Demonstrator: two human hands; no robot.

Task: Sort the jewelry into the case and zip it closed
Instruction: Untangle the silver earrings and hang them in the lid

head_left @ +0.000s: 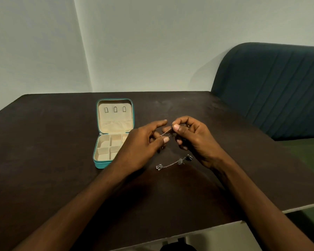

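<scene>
Two hands on one thin chain

Right hand [192,140] pinches a short chain [166,132]; left hand [143,144] touches its lower end with loose fingers. Another chain piece [174,162] lies on the table [62,178], beside the open case [114,116].

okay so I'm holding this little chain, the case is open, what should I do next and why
Probably carry the chain, pinched by your right hand, left to the open case and lower it into a compartment; your left hand touches it, and another chain piece waits on the table.
</scene>
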